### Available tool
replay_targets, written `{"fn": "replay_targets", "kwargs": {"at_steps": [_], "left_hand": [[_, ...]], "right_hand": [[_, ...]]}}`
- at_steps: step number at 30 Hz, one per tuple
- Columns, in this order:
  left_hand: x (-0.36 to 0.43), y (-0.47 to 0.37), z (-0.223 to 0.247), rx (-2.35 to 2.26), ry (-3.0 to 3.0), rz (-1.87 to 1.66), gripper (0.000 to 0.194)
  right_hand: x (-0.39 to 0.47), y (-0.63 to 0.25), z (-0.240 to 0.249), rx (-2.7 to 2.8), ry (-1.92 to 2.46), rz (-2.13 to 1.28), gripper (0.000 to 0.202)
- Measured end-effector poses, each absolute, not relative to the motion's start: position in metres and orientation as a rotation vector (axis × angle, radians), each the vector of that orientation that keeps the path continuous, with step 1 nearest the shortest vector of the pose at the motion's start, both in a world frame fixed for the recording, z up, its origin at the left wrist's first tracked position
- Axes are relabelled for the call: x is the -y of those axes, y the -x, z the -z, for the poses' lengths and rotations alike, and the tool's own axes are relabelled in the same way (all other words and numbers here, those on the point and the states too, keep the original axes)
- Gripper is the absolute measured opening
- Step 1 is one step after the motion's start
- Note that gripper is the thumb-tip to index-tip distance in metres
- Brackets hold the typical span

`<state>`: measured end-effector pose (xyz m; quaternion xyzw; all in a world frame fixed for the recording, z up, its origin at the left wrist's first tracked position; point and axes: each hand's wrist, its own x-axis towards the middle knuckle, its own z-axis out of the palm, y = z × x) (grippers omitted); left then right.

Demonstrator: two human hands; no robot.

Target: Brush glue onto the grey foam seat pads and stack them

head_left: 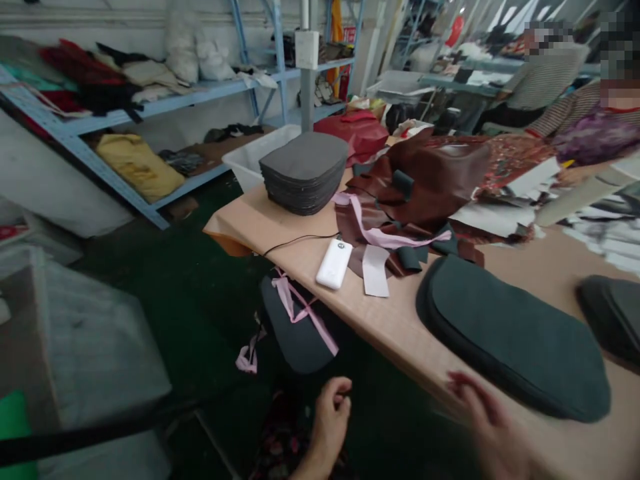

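Note:
My left hand hangs in the air below the table's front edge, its fingers curled; whether they hold anything is too small to tell. My right hand, blurred, is at the table edge beside a stack of dark green oblong pieces. A stack of dark grey rounded pieces stands at the table's far left corner. On the table lie a white device, a pale rectangular scrap and a pink strip. Below the edge is a dark bundle with pink strips.
Brown sheet material and red material cover the table's back. Another dark stack lies at the right. Blue shelves line the wall. Plastic crates stand at lower left. Two people are seated at back right.

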<state>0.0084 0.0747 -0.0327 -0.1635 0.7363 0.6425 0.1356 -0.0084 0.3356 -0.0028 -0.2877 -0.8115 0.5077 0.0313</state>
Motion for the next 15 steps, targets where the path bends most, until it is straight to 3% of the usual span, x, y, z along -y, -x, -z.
{"fn": "replay_targets", "kwargs": {"at_steps": [2,4,9,12,15], "left_hand": [[-0.036,-0.004,0.061,-2.227,0.866,-1.914,0.034],[-0.003,0.009,0.079,-2.315,1.157,-1.882,0.044],[0.038,0.051,0.102,-2.281,1.324,-1.79,0.063],[0.04,0.071,0.115,-2.215,1.304,-1.82,0.069],[0.04,0.08,0.123,-2.162,1.288,-1.86,0.064]], "right_hand": [[-0.249,0.013,0.022,2.467,0.813,-2.134,0.057],[-0.181,0.017,0.051,2.284,0.972,-2.446,0.066],[-0.115,0.027,0.117,1.945,1.595,-2.538,0.058],[-0.109,0.039,0.13,1.874,1.718,-2.644,0.053],[-0.101,0.05,0.129,1.812,1.742,-2.726,0.039]]}}
